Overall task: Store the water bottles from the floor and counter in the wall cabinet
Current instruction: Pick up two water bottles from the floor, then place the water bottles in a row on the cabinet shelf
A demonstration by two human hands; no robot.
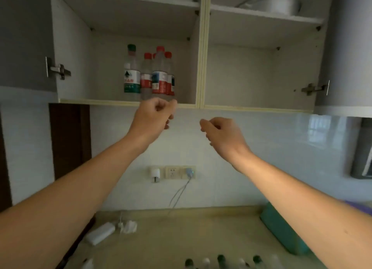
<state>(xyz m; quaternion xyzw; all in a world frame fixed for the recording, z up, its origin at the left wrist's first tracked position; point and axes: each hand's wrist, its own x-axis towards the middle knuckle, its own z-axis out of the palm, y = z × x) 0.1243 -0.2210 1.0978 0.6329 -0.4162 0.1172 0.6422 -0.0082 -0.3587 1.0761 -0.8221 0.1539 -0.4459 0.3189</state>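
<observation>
- Head view: the wall cabinet (199, 71) stands with both doors swung wide, showing two compartments split by a pale upright.
- Four water bottles (149, 75) stand upright in a tight cluster on the bottom shelf of the left compartment; one has a green cap (131, 47), the others have red caps.
- The bottom shelf of the right compartment holds nothing visible; on the shelf above it sits a white rounded container (275, 3).
- The left hand (152, 117) is raised just below the front edge of the shelf, in front of the bottles; its grip is loosely curled and holds nothing.
- The right hand (221, 133) hangs a little lower and to the right, apart from the left; its fingers are also loosely curled round nothing.
- Lower on the tiled wall sits a socket panel (173, 172) with a charger and a dangling cable.
- On the bench (181, 232) lie a white adapter (100, 233) and a green box (281, 231).
- More bottle tops (221, 261) show at the bottom edge, blurred.
</observation>
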